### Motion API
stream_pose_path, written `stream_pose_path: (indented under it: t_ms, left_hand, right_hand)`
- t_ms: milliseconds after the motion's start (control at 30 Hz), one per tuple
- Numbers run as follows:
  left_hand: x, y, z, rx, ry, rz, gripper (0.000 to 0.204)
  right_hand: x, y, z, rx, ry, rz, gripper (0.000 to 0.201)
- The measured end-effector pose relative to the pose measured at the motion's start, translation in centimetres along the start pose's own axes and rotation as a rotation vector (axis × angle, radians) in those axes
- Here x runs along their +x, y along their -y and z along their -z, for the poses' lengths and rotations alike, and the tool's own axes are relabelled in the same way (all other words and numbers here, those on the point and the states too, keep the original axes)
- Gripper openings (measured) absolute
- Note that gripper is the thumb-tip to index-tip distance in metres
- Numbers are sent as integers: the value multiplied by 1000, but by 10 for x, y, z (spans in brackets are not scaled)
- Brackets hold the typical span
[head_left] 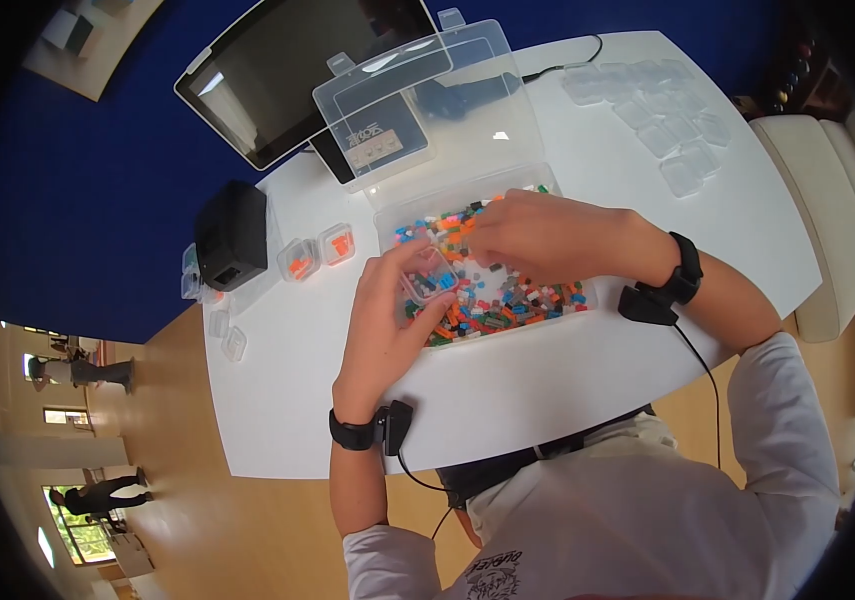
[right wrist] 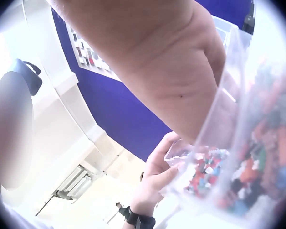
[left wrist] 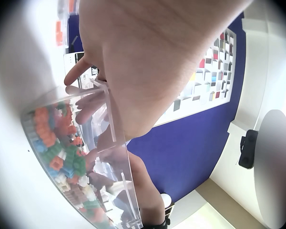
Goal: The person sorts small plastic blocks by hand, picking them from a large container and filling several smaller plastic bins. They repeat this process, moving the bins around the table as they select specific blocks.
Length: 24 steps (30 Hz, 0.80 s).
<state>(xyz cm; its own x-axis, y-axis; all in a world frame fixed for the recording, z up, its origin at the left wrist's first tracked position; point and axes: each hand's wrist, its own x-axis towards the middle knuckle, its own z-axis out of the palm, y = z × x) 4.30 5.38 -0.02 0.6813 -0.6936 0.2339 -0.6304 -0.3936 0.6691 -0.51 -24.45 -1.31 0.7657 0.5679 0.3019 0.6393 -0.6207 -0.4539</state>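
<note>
A clear plastic storage box (head_left: 590,298) full of small colourful toy bricks (head_left: 523,300) stands on the table with its lid (head_left: 493,125) raised at the back. Over its left part my left hand (head_left: 378,320) grips a small clear container (head_left: 432,276) between thumb and fingers. Blue bricks show through the container's clear walls. My right hand (head_left: 538,235) reaches down into the storage box, fingers bent among the bricks toward the back. Its fingertips are hidden, so I cannot tell whether they pinch a brick. In the right wrist view, the left hand (right wrist: 157,167) holds the container beside it.
Two small containers with orange bricks (head_left: 338,243) stand left of the storage box, near a black device (head_left: 232,235). More small containers (head_left: 234,344) lie by the left edge. Several clear containers (head_left: 663,130) cover the back right. A monitor (head_left: 288,80) stands behind the lid.
</note>
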Motion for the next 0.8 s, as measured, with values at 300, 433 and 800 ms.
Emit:
stream_pose_path:
  t_ms: [300, 433, 800]
  left_hand:
    - [0, 4, -2, -16, -24, -19, 70]
    - [1, 1, 0, 5, -10, -17, 70]
    - [3, 3, 0, 48, -30, -37, 73]
  right_hand:
    - [-4, 23, 6, 228, 45, -51, 26]
    - [-2, 21, -3, 140, 107, -19, 24]
    - [-5, 20, -17, -198, -33, 62, 29]
